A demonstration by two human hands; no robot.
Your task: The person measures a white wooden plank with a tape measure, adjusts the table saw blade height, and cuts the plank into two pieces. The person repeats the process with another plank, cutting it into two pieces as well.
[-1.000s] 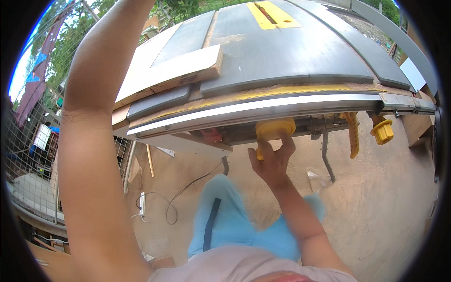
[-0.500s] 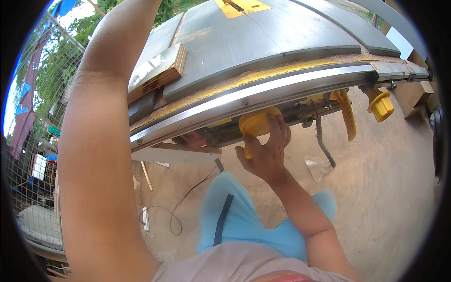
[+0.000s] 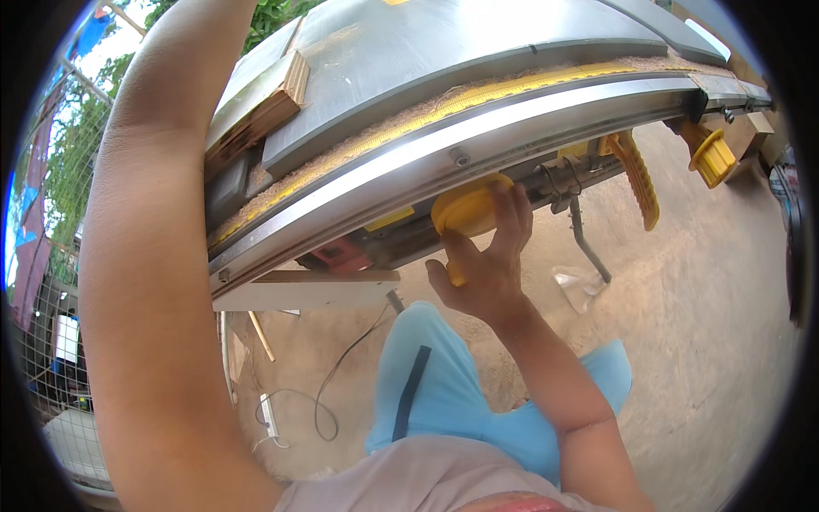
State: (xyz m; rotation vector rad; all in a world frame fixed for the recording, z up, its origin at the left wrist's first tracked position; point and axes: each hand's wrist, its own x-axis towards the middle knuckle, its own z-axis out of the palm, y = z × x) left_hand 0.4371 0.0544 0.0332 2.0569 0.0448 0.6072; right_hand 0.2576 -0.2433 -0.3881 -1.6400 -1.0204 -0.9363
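My right hand point(image 3: 486, 264) grips a round yellow handwheel point(image 3: 465, 209) beneath the front rail of a table saw point(image 3: 444, 72). Its fingers curl over the wheel's right side, and the thumb is low on the left. Up the left side stretches my left arm point(image 3: 162, 256), passing out at the top edge, so the left hand is out of sight. Beside that arm, a short wooden board point(image 3: 264, 98) lies at the left of the grey saw top. A yellow measuring scale point(image 3: 461, 101), dusted with sawdust, runs along the front.
Right of the wheel hang a yellow lever point(image 3: 636, 183) and a yellow knob point(image 3: 712, 160). Below, a pale board point(image 3: 316, 290) juts out under the rail. On the floor are a cable point(image 3: 320, 401), a white power strip point(image 3: 269, 416) and a clear plastic bag point(image 3: 580, 286). Wire fencing stands left.
The view has shifted, so the saw top sits higher and the blade plate is nearly out of the picture. My right hand stays on the handwheel, its fingers slightly more upright.
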